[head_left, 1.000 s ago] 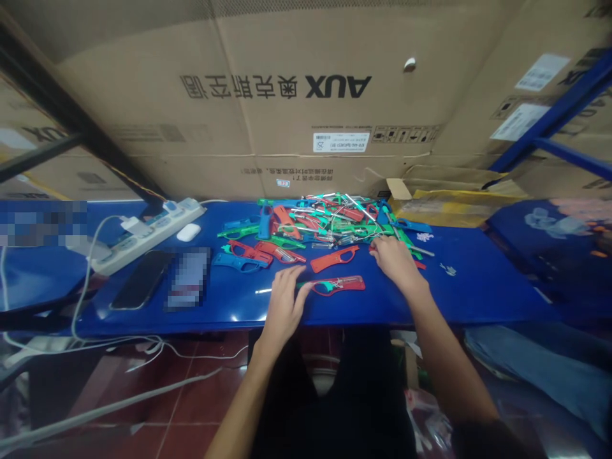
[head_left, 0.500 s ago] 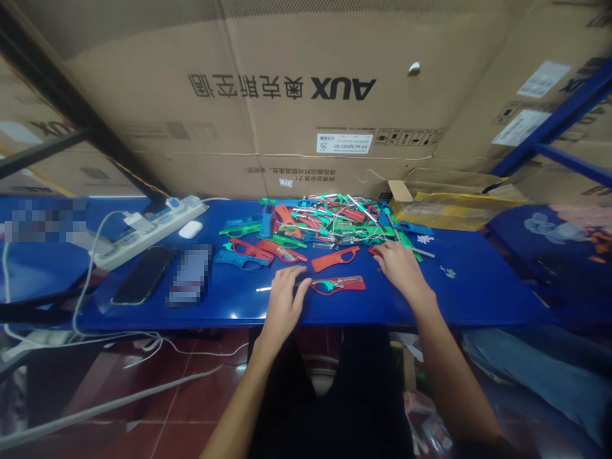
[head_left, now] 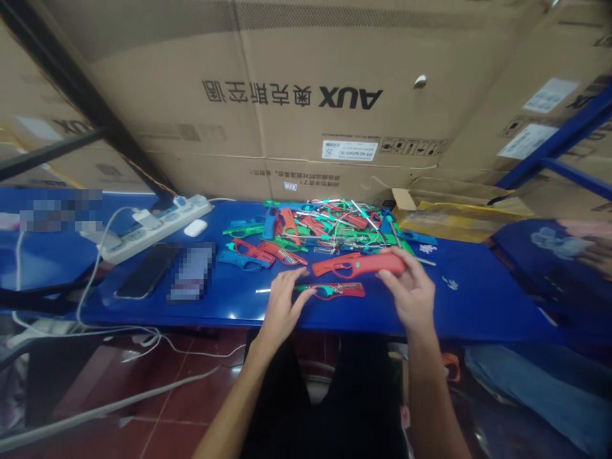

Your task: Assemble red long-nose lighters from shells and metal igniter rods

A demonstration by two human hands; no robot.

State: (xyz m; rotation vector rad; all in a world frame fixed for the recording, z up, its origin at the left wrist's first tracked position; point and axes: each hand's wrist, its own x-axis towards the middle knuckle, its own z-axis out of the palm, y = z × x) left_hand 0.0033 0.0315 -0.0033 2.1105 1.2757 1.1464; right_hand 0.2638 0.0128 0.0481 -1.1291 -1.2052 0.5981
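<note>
My right hand grips the handle end of a red lighter casing half, smooth outer side up, raised just above the table. Its other end overlaps another red casing half lying behind. In front lies an open red lighter half with a green trigger piece, wires and a metal rod reaching left. Over that rod rests my left hand, its thumb and fingers apart around the green part; whether it touches is unclear. Behind both hands spreads a pile of red, green and blue lighter parts.
On the left are a white power strip, a white earbud case, a dark phone and a blurred-out item. Small pale pieces lie at right. An opened carton stands behind; a person's hand shows at far right.
My right hand has lifted the red casing half from beside the pile and brought it toward me, over the open lighter half. My left hand stays nearly in place. The view has shifted slightly.
</note>
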